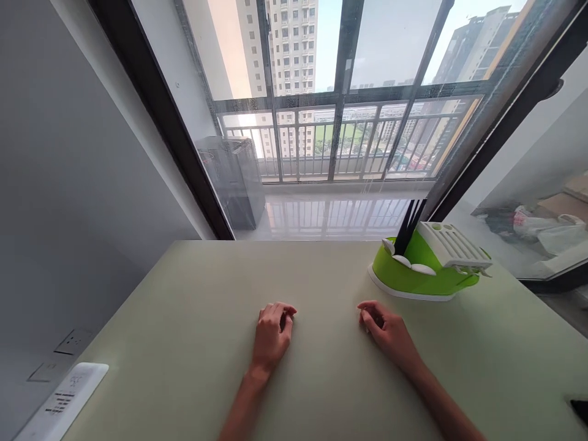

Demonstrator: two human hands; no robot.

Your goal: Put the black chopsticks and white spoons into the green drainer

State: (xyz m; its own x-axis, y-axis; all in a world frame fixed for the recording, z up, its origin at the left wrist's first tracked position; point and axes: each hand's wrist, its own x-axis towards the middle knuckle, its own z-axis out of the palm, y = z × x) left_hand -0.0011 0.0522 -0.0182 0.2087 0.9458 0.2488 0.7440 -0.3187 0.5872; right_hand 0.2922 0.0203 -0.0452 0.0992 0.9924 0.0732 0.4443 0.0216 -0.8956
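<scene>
Take the green-and-white utensil caddy (413,282) as landmark, standing upright on the pale green worktop (316,392). Inside the caddy, leaning together: black chopsticks (408,226). Along the caddy's near rim, white rounded pieces (402,261), perhaps spoon ends, too small to tell. At the caddy's right side, a white slotted tray (454,245), with small hooks at the end.

To the left of the caddy and a little nearer, apart from it, the right hand (384,331), curled narrow, with nothing visible in its grip. Farther left of the caddy, well apart, the left hand (271,337), curled just as narrow, likewise with nothing visible in its grip. Cannot tell what, if anything, might lie hidden inside either curl. Both forearms laid low over the worktop, reaching in from the near side.

Far to the left of the caddy and nearer, a white power strip (64,401). Right of the caddy and nearer, a dark object (579,409), cut off by the view. Beyond the caddy, a glass panel with a balcony railing (303,138) past it.

Judging from the curled fingers, at rest, with no handling under way. For any grasp, would call for uncurling the fingers first; for contact with the caddy, a short reach rightward from the right hand.
</scene>
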